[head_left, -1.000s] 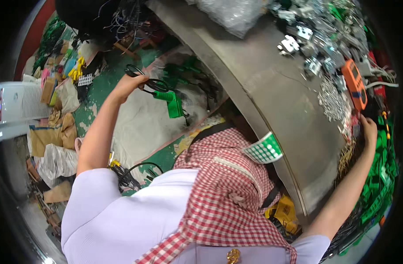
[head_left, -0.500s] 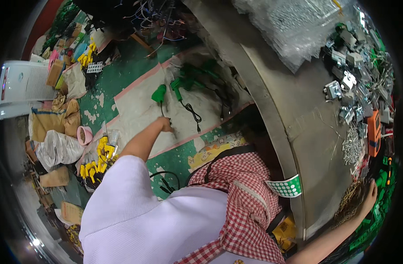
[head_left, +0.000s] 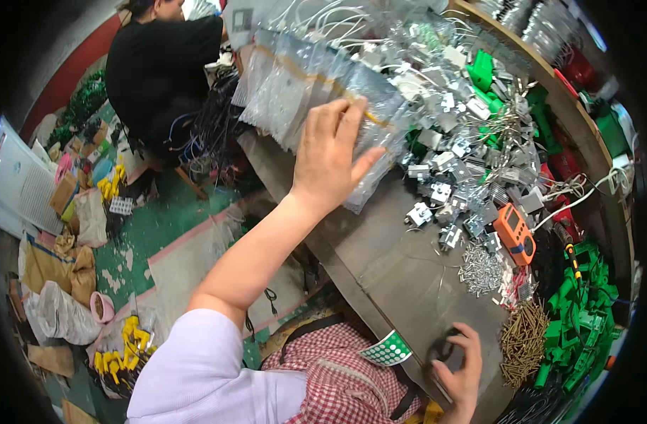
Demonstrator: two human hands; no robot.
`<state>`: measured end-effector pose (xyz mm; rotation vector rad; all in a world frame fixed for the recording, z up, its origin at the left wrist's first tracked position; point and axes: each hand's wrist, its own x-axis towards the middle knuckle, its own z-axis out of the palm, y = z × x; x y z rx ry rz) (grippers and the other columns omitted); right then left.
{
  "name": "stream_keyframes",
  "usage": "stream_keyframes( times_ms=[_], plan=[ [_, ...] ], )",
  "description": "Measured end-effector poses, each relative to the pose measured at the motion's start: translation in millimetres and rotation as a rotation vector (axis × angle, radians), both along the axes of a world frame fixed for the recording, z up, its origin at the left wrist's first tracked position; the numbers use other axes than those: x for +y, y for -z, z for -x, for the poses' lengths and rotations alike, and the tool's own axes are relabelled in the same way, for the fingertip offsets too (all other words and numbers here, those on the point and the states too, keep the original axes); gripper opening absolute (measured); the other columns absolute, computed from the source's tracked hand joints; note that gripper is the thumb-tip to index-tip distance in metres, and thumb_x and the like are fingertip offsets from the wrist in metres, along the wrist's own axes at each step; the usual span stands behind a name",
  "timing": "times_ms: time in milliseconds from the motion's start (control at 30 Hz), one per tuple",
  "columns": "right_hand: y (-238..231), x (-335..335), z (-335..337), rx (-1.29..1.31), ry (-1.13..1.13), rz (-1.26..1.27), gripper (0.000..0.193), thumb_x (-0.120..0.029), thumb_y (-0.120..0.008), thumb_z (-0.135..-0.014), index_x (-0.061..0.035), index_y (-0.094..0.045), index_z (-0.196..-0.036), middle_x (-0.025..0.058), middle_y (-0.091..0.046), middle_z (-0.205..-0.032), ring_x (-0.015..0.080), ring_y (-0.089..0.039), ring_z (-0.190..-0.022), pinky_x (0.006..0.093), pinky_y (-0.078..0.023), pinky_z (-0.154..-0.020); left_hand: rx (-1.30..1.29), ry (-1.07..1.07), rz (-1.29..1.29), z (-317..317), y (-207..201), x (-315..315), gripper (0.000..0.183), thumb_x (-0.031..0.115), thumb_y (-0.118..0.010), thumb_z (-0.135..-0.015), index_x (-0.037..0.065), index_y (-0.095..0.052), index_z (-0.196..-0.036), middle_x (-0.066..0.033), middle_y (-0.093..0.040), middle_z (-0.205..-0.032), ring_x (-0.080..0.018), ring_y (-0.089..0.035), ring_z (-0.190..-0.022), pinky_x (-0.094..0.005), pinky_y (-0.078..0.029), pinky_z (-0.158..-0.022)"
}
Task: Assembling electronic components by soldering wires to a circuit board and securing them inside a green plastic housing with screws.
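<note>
My left hand point(head_left: 329, 152) is open, its fingers spread over a stack of clear plastic bags point(head_left: 295, 78) bound with yellow bands at the table's far side. Whether the fingertips touch the bags, I cannot tell. My right hand point(head_left: 462, 369) is low over the metal tabletop point(head_left: 387, 268), thumb and fingers curved but apart. A blurred dark patch lies by its fingertips; whether it is a thing or a shadow is unclear. Beside this hand lie a pile of brass-coloured long screws point(head_left: 525, 343) and green plastic housings point(head_left: 581, 304).
Metal and white plastic parts point(head_left: 450, 159) are heaped at the table's back, with small silver screws point(head_left: 480, 270) and an orange handheld meter point(head_left: 514, 234) nearer. A green-dotted sticker sheet point(head_left: 387, 349) hangs over the front edge. A person in black point(head_left: 164, 78) sits at far left.
My left hand has gone from reaching down toward the floor sheet to above the bags on the table. My right hand has left the green parts and come nearer the table's front edge.
</note>
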<state>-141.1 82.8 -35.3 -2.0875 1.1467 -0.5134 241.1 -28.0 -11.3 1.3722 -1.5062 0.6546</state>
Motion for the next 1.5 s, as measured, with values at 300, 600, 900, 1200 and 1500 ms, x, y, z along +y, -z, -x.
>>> stream_keyframes(
  times_ms=[300,600,900,1200,1500],
  plan=[
    [24,48,57,0.465,0.386,0.3,0.059,-0.015,-0.073,-0.071,-0.0106,-0.057,-0.127,0.0177,-0.043,-0.139,0.0417,-0.037,-0.126,0.0492,-0.03,-0.106,-0.012,0.191,0.186,58,-22,5,0.033,-0.004,-0.068,-0.065,-0.001,-0.062,-0.098,-0.0129,-0.058,-0.094,-0.0273,-0.057,-0.077,-0.0347,-0.048,-0.064],
    [27,44,72,0.4,0.453,0.323,0.046,-0.006,-0.068,-0.076,-0.009,-0.062,-0.121,0.0161,-0.049,-0.132,0.0375,-0.045,-0.12,0.0458,-0.037,-0.099,-0.546,1.063,-0.731,168,48,56,0.051,0.012,-0.074,-0.066,0.006,-0.058,-0.114,-0.0103,-0.058,-0.104,-0.0293,-0.058,-0.086,-0.0401,-0.05,-0.074],
    [8,50,73,0.203,0.551,0.432,0.051,-0.001,-0.069,-0.066,-0.0067,-0.063,-0.116,0.0127,-0.054,-0.125,0.0348,-0.047,-0.111,0.0409,-0.043,-0.093,-0.453,1.136,-1.092,241,26,37,0.021,0.009,-0.07,-0.072,0.005,-0.06,-0.091,-0.011,-0.058,-0.106,-0.0288,-0.054,-0.105,-0.0393,-0.043,-0.089],
    [48,37,45,-1.225,0.535,-0.156,0.068,0.001,-0.065,-0.078,0.0008,-0.035,-0.139,0.0138,-0.044,-0.137,0.0206,-0.044,-0.123,0.0364,-0.035,-0.107,-0.083,1.171,-1.029,268,32,38,0.016,0.014,-0.073,-0.076,0.004,-0.065,-0.087,-0.0075,-0.067,-0.081,-0.0254,-0.061,-0.086,-0.0359,-0.045,-0.087],
    [41,25,22,-0.702,0.629,-0.158,0.089,-0.022,-0.079,-0.076,-0.0075,-0.027,-0.146,0.0187,-0.061,-0.112,0.0308,-0.062,-0.102,0.0376,-0.049,-0.09,-0.403,1.061,-0.808,241,47,62,0.08,0.02,-0.08,-0.057,0.007,-0.047,-0.128,-0.0135,-0.051,-0.123,-0.0339,-0.05,-0.109,-0.0454,-0.04,-0.091]
  ],
)
